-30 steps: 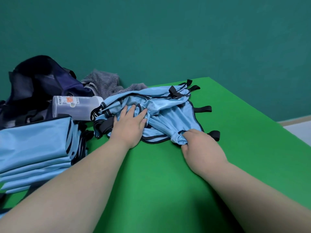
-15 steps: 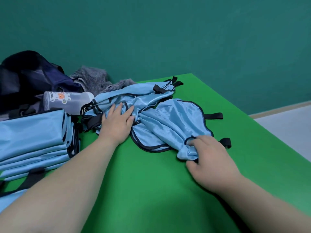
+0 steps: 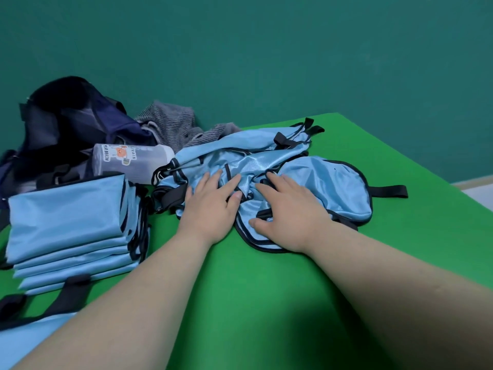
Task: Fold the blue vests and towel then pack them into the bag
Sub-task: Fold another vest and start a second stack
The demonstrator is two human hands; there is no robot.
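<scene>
A crumpled heap of light-blue vests [image 3: 333, 182] with black trim and straps lies on the green table [image 3: 266, 303]. My left hand [image 3: 210, 206] lies flat on the heap's left part, fingers spread. My right hand [image 3: 288, 212] rests on the vest just to the right, fingers spread over the bunched fabric. A stack of folded blue vests [image 3: 69, 225] sits at the left. The dark navy bag [image 3: 66, 124] stands open at the back left. A grey striped towel [image 3: 173, 124] lies crumpled behind the heap.
A translucent bottle [image 3: 130, 161] with a printed label lies on its side between the bag and the folded stack. Another blue vest with black straps [image 3: 40, 324] lies at the near left edge. The table's right edge drops to a pale floor [image 3: 480, 188].
My right hand let go of the vest's near corner and moved left onto the bunched fabric beside my left hand. The pulled-out vest now lies spread to the right.
</scene>
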